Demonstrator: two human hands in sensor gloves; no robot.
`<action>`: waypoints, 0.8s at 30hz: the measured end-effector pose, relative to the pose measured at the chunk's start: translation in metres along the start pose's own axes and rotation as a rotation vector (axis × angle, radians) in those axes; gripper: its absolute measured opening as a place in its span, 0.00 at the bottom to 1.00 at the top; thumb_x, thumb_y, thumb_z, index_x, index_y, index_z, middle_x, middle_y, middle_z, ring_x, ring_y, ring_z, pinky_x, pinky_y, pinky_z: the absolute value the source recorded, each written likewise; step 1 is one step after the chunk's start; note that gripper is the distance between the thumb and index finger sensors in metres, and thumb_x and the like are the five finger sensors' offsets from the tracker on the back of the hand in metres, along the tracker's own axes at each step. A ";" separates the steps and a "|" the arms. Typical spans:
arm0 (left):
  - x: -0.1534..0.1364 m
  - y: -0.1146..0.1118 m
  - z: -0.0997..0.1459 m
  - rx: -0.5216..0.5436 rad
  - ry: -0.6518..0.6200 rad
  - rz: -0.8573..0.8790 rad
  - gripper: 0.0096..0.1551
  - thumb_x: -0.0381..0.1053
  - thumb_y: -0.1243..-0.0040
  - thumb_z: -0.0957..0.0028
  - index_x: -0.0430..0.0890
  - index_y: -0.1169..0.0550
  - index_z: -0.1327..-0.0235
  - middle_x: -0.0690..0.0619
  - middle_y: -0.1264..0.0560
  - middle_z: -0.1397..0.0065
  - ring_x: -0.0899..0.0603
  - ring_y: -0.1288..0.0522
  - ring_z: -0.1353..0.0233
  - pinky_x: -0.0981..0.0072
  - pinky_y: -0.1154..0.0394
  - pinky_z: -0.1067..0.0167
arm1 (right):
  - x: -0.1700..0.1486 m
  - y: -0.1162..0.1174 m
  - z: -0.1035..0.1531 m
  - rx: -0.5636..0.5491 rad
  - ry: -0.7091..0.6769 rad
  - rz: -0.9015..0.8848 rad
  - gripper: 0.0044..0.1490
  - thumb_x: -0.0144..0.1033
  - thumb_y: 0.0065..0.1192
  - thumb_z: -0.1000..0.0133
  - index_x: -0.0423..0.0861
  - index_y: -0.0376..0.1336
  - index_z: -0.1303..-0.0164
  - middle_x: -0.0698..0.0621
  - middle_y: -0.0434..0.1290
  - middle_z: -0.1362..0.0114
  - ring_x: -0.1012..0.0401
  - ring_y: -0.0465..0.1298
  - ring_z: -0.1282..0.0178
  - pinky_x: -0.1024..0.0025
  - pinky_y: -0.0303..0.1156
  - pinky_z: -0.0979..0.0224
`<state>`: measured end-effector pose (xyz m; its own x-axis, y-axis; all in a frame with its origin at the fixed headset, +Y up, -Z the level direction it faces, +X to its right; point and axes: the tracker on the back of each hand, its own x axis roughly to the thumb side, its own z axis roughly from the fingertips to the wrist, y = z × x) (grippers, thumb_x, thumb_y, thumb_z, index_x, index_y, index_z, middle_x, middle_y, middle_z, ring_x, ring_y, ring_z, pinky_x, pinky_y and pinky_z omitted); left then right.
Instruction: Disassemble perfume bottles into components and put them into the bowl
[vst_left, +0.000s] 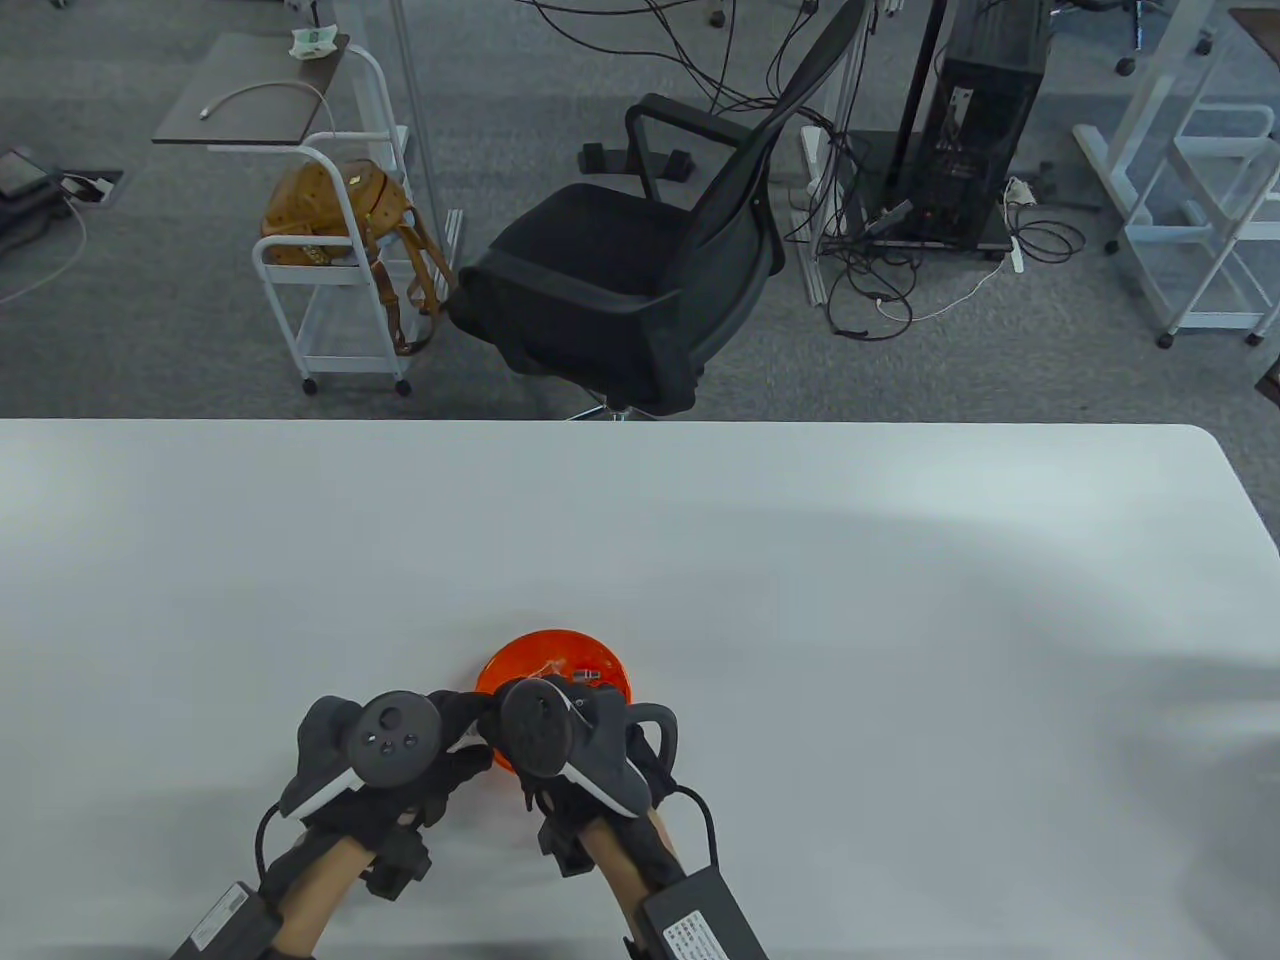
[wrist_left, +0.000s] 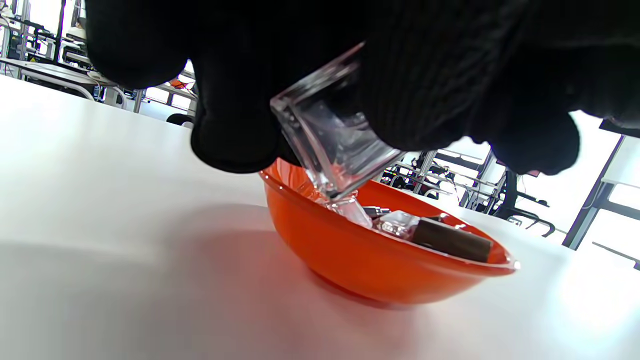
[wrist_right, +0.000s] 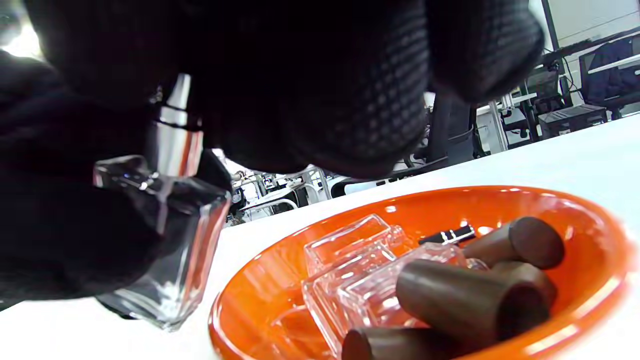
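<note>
no text can be read; the label on the forearm box (vst_left: 700, 935) is too small to read

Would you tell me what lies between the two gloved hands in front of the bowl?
A clear glass bottle: in the right wrist view the left hand grips its body while the right hand covers its silver sprayer, beside the orange bowl.

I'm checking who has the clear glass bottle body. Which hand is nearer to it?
Left. The left hand grips the glass bottle body beside the orange bowl; the right hand sits at the silver sprayer neck on top.
</note>
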<state>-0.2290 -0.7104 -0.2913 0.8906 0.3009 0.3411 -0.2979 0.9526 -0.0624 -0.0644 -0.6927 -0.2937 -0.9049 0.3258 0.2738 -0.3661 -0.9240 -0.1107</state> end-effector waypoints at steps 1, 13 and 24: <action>0.001 0.000 0.000 0.006 -0.004 -0.002 0.31 0.55 0.26 0.57 0.49 0.16 0.39 0.46 0.12 0.37 0.40 0.10 0.44 0.41 0.22 0.43 | 0.000 0.000 0.001 0.012 -0.014 -0.012 0.26 0.53 0.69 0.59 0.58 0.75 0.52 0.59 0.86 0.53 0.69 0.88 0.65 0.54 0.81 0.43; 0.004 0.005 0.005 0.030 -0.033 0.033 0.31 0.54 0.28 0.56 0.48 0.16 0.38 0.45 0.14 0.36 0.40 0.12 0.44 0.40 0.24 0.42 | 0.003 -0.003 0.013 -0.007 -0.073 -0.021 0.30 0.47 0.71 0.58 0.57 0.68 0.44 0.56 0.79 0.41 0.68 0.85 0.58 0.52 0.78 0.38; 0.000 0.005 0.005 0.015 -0.019 0.044 0.30 0.54 0.28 0.57 0.49 0.15 0.39 0.45 0.14 0.37 0.41 0.11 0.45 0.40 0.23 0.42 | 0.005 0.002 0.015 0.028 -0.069 -0.011 0.31 0.42 0.72 0.57 0.55 0.67 0.41 0.54 0.75 0.35 0.68 0.84 0.55 0.51 0.77 0.37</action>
<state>-0.2325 -0.7062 -0.2870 0.8701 0.3410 0.3558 -0.3415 0.9377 -0.0637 -0.0666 -0.6963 -0.2784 -0.8834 0.3220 0.3405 -0.3687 -0.9260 -0.0807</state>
